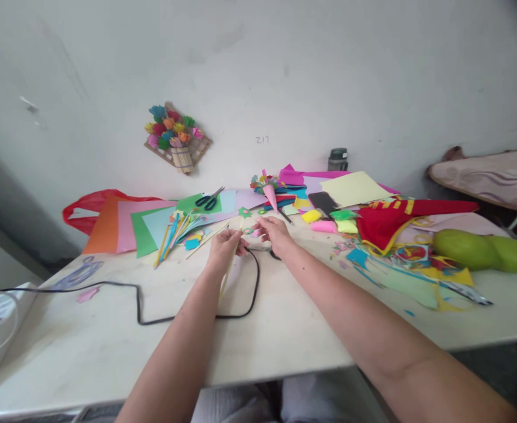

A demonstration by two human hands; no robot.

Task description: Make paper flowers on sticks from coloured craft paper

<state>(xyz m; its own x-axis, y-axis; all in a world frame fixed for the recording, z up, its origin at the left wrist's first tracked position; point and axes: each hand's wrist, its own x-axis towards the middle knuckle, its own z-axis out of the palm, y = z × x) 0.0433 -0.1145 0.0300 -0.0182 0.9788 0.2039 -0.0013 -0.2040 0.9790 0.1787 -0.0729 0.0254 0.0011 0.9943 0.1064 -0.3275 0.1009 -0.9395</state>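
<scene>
My left hand [227, 249], closed, pinches a thin pale yellow stick [225, 281] that slants down toward the table's front edge. Just right of it, my right hand [275, 232] is raised with its fingers curled beside small green paper flowers with pink centres [244, 212]. Whether its fingertips hold anything is too small to tell. A black cable [258, 276] loops on the table around the left hand, and its end lies under the right hand. Behind the hands stands a pink cone [270, 197] topped with colourful paper flowers.
Rolled paper sticks [170, 238], scissors [210, 198] and coloured sheets [104, 226] lie at the left back. A phone [322, 202], clay packs [324, 226], red cloth [382, 226], paper scraps [410, 288] and green fruit [465, 248] lie to the right. A power strip box [24, 294] stands far left.
</scene>
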